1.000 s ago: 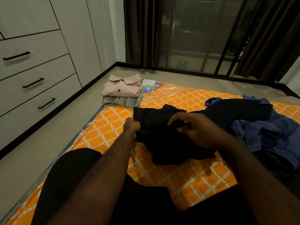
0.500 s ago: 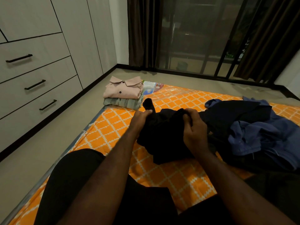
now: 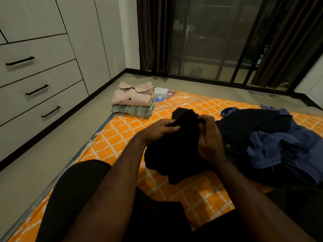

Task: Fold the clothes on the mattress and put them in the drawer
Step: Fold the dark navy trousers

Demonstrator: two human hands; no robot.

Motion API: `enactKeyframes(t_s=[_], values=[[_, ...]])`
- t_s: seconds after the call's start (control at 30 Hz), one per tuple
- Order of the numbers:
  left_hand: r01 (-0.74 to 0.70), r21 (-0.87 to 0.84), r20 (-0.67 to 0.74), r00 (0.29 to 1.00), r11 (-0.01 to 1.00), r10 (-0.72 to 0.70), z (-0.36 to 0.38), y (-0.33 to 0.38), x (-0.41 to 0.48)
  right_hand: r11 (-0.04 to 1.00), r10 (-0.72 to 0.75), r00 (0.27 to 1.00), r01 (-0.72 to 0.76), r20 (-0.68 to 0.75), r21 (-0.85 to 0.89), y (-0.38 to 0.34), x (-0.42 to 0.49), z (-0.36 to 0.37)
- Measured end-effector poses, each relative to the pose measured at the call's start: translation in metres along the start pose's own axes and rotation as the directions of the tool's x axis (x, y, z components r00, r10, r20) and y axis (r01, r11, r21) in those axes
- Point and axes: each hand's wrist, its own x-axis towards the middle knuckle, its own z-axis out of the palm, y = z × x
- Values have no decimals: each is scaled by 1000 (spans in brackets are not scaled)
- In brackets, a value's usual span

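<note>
Both hands sit at the centre of the head view, close together, each clamped on the same black garment (image 3: 174,154). Left hand (image 3: 157,131) pinches a bunched top edge between thumb and curled fingers; right hand (image 3: 209,142) has its fingers wrapped round the cloth just beside it. The garment's upper part is lifted off the mattress (image 3: 122,135), while its lower part lies crumpled on the orange cover below the hands.

To the right of the frame, touching the black garment, a loose pile (image 3: 279,142) of blue and dark clothes waits unfolded. Above centre-left, at the mattress corner, a pink shirt (image 3: 132,96) lies folded on a folded green piece (image 3: 132,110). The drawers (image 3: 40,89) at left are all closed.

This looks like the start of folding the black piece: finding its edge or seam. Next it likely needs spreading flat, with the hands drawn apart along that edge. Much of the task remains.
</note>
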Motion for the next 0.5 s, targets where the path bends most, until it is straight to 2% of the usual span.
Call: enactKeyframes(t_s=[0.1, 0.27, 0.37, 0.5], values=[[38, -1, 93, 995, 999, -38, 6, 5, -2, 999, 32, 999, -32, -6, 1, 6, 7, -1], [39, 115, 163, 985, 993, -58, 8, 4, -1, 1000, 24, 1000, -24, 5, -12, 10, 13, 0], [38, 153, 180, 981, 988, -65, 11, 6, -3, 1000, 1, 995, -4, 95, 26, 12, 18, -3], [29, 190, 201, 977, 981, -68, 10, 6, -5, 997, 74, 956, -73, 285, -16, 9, 25, -10]])
